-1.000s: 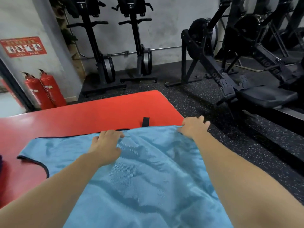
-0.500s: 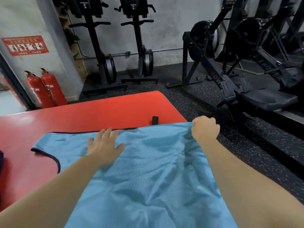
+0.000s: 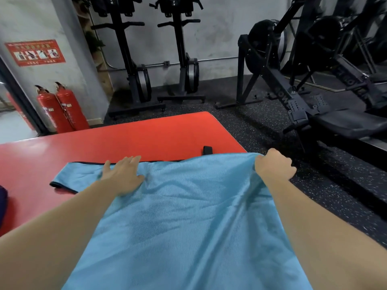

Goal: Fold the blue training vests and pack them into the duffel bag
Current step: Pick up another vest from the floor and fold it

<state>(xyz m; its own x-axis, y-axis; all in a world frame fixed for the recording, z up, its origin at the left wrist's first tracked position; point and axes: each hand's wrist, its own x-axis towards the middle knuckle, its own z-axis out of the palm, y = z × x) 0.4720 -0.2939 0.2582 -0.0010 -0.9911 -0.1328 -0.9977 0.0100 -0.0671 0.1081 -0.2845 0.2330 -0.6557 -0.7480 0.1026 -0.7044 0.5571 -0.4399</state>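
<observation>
Blue vest (image 3: 188, 216) on red table (image 3: 146, 137), left hand (image 3: 122, 176) flat upon it, right hand (image 3: 273, 166) in a fist around its corner

The red table (image 3: 146, 135) carries a blue vest (image 3: 188, 216), a black strap (image 3: 207, 150), and perhaps dark fabric (image 3: 3, 204).

The single wide camera rides on my head, facing forward and down. It sits close over the near end of the flat red padded table (image 3: 146, 135), where the light blue mesh training vest (image 3: 188, 216) fills the lower frame. My left hand (image 3: 122, 177) and right hand (image 3: 273, 167) reach in from the bottom corners. Beyond the table's far edge: dark speckled rubber floor (image 3: 261, 126), then grey concrete wall (image 3: 219, 34).
</observation>
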